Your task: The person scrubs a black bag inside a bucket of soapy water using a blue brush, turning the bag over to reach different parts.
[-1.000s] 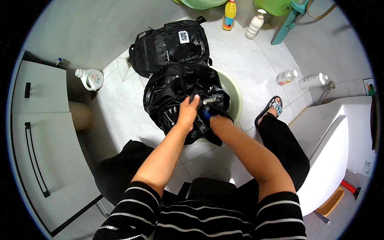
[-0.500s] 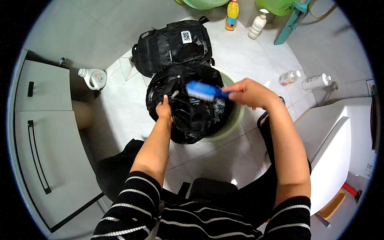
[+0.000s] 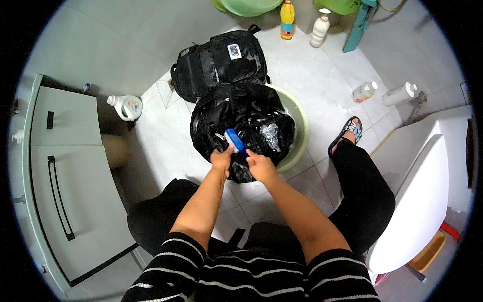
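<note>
A wet black backpack (image 3: 236, 108) fills most of a pale green basin (image 3: 302, 133), with white suds on its right part. My right hand (image 3: 261, 165) is closed round the handle of a blue scrubbing brush (image 3: 234, 139), whose head lies against the bag's near side. Close beside it, my left hand (image 3: 222, 160) grips the near left edge of the bag, its thumb near the brush head. A second black backpack (image 3: 219, 63) with a white patch lies on the floor just beyond the basin.
A white jug (image 3: 126, 107) stands left by a grey cabinet (image 3: 75, 186). Yellow (image 3: 287, 20) and white pump bottles (image 3: 320, 29) stand at the back. Two more bottles, one clear (image 3: 364, 92) and one white (image 3: 400, 94), are at right, beyond a white toilet (image 3: 415, 201).
My right hand has brought the brush left and nearer, from above the bag's right part down beside my left hand. The view has shifted slightly.
</note>
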The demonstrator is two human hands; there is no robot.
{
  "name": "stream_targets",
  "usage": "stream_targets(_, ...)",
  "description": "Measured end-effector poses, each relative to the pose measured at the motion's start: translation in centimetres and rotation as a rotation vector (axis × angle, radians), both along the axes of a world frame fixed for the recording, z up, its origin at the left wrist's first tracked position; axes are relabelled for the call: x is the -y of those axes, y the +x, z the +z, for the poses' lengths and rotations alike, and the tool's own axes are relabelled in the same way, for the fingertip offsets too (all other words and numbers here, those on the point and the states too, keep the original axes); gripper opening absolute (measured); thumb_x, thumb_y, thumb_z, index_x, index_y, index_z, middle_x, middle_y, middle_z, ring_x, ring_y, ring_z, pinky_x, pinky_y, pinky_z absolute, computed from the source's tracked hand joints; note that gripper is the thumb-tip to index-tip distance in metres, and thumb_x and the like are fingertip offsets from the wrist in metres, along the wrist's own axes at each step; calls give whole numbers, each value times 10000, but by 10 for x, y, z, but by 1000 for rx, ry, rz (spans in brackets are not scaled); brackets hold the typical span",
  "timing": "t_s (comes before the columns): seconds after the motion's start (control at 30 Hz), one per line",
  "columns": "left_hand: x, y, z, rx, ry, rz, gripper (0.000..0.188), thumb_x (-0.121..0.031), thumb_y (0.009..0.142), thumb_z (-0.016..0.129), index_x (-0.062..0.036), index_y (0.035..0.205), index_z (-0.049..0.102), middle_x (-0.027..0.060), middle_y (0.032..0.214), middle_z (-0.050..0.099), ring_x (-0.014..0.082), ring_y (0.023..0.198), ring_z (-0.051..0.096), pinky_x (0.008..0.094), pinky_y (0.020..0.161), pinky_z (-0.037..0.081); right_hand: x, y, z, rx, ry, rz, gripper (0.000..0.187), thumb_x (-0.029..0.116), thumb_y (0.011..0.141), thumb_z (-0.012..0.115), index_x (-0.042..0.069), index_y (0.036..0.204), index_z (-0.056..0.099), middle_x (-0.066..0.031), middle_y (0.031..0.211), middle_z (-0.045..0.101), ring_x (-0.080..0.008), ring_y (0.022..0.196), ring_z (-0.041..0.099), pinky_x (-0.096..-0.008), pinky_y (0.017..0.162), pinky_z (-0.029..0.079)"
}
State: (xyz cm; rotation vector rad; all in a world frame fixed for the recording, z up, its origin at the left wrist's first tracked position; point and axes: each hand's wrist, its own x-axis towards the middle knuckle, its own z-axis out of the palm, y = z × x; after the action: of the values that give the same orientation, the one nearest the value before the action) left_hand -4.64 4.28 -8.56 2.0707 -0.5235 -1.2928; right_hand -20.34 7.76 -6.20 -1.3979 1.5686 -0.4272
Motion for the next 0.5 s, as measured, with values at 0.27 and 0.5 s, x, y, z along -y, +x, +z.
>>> stream_targets(0.27, 38, 24, 36, 149, -433, -163, 202, -86, 816, 636, 18, 981, 585, 97, 917, 644, 177, 810, 577, 305, 761, 446, -35, -36, -33, 264, -185, -373, 332, 224, 867, 535, 96, 1169, 582, -196, 1067, 601, -311, 983, 600, -351, 846, 459)
stream_targets(0.5, 33, 24, 74, 295, -409, -109, 151, -105, 817, 640, 19, 881, 584, 69, 797, 629, 154, 691, 542, 312, 657, 443, -14, -47, -7, -162, 320, -93, 325, 260, 875, 460, 177, 1172, 562, -159, 1019, 631, -349, 966, 593, -444, 832, 468)
